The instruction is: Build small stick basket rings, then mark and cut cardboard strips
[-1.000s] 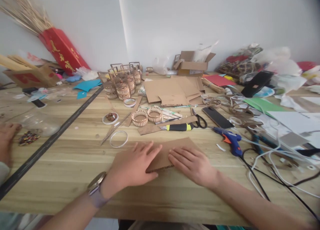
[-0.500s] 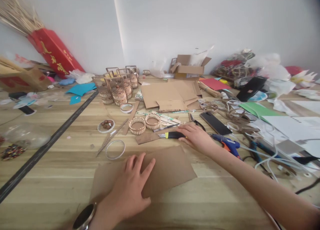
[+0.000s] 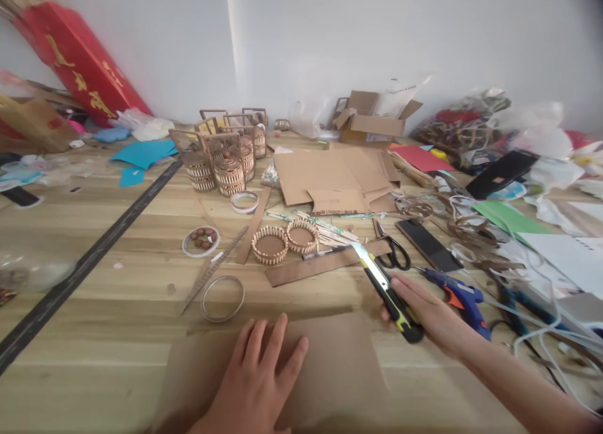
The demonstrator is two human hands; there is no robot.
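Note:
My left hand lies with fingers spread on a sheet of brown cardboard at the front of the table. In my right hand is a black and yellow utility knife, raised above the table with its blade pointing up and left. Beyond the knife lies a narrow cardboard strip, with two small round slatted baskets, a left one and a right one, behind it. A white ring rests left of the strip.
Black scissors, a phone and a blue glue gun lie at the right, among white cables. Lidded slatted baskets with handles stand at the back left. Larger cardboard pieces and an open box are behind.
My right hand has picked up the utility knife from the cardboard strip and brought it right and nearer. My left hand stays on the cardboard sheet. The view has shifted slightly.

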